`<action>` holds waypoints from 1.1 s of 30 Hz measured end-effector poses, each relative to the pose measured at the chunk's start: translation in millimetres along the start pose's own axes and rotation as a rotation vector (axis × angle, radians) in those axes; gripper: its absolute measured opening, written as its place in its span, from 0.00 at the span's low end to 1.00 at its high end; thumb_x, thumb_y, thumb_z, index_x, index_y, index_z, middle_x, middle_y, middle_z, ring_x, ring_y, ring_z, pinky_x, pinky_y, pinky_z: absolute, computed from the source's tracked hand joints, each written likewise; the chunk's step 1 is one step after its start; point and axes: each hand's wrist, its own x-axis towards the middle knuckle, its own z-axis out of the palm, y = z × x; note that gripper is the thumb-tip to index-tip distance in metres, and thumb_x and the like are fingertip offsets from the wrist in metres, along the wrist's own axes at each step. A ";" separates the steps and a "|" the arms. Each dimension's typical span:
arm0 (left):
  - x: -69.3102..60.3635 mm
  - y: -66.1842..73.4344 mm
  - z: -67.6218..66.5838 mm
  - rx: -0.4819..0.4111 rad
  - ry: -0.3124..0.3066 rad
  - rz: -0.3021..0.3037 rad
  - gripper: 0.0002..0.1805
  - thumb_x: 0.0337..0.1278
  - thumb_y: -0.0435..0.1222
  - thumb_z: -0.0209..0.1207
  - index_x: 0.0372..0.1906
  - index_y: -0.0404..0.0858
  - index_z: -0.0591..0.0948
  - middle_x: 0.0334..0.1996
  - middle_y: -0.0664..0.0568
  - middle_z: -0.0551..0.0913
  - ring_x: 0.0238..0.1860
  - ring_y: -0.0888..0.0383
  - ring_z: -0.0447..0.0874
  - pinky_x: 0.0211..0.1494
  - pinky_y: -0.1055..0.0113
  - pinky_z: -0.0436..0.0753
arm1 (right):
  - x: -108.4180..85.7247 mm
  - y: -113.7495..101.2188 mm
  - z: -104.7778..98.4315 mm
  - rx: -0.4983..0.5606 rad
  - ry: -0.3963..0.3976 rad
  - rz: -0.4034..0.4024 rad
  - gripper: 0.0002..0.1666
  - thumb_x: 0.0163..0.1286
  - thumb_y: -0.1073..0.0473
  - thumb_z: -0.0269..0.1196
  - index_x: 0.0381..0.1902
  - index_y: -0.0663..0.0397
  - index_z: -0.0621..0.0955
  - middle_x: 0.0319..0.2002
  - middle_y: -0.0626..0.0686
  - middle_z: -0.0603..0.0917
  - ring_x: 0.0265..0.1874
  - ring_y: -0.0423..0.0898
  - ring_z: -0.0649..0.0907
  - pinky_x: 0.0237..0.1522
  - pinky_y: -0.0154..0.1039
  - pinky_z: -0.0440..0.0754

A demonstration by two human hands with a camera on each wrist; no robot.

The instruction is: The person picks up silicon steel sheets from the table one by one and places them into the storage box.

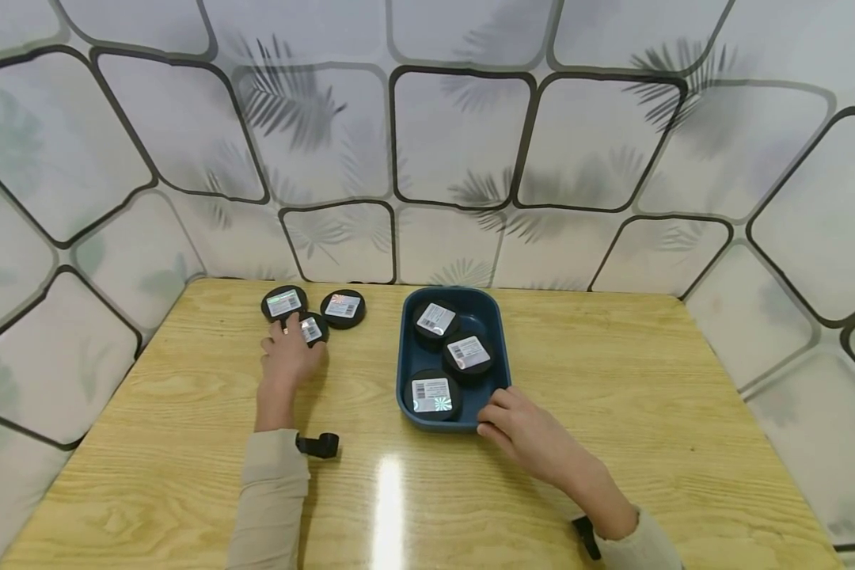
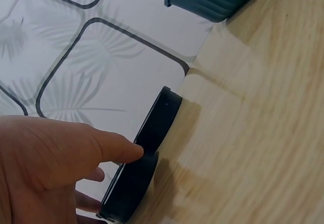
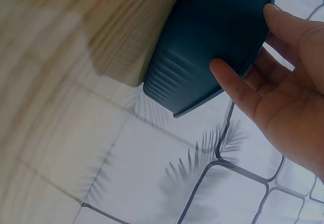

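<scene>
Toward the back left of the table, my left hand (image 1: 292,360) is at a flat, round black container (image 1: 312,329) with a white label. Its thumb touches the side wall of the round container (image 2: 130,186) in the left wrist view, and the other fingers lie partly hidden on the far side. Two similar labelled containers, one at the left (image 1: 283,302) and one at the right (image 1: 343,308), lie just behind. My right hand (image 1: 530,435) grips the near right corner of a blue plastic bin (image 1: 420,425), fingers at its rim (image 3: 258,57). Inside the bin are three black containers (image 1: 468,354).
The wooden table (image 1: 613,356) backs onto a patterned wall covering (image 1: 463,134), which also rises at both sides. Black straps with small mounts (image 1: 318,446) sit on the wrists.
</scene>
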 end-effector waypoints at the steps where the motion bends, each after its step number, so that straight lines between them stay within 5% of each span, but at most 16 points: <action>1: 0.5 -1.4 -0.8 0.004 -0.001 0.008 0.42 0.67 0.43 0.50 0.77 0.31 0.46 0.73 0.23 0.40 0.70 0.22 0.43 0.66 0.29 0.56 | 0.0 0.0 0.2 -0.001 -0.001 0.000 0.03 0.68 0.60 0.66 0.37 0.50 0.86 0.33 0.42 0.75 0.34 0.39 0.71 0.37 0.35 0.75; 8: 4.4 -5.7 -2.9 0.022 -0.026 0.080 0.43 0.67 0.42 0.52 0.78 0.32 0.45 0.75 0.25 0.40 0.72 0.23 0.41 0.68 0.29 0.51 | -0.1 0.2 0.1 -0.012 -0.001 0.001 0.02 0.68 0.60 0.66 0.37 0.50 0.85 0.33 0.42 0.76 0.34 0.39 0.71 0.37 0.36 0.75; 33: -2.8 -2.0 -3.7 0.004 0.007 0.035 0.46 0.62 0.47 0.59 0.75 0.29 0.52 0.65 0.22 0.51 0.65 0.25 0.51 0.65 0.32 0.56 | 0.3 0.2 2.1 -0.020 0.019 -0.012 0.03 0.68 0.60 0.66 0.37 0.51 0.86 0.33 0.43 0.76 0.34 0.39 0.72 0.37 0.36 0.76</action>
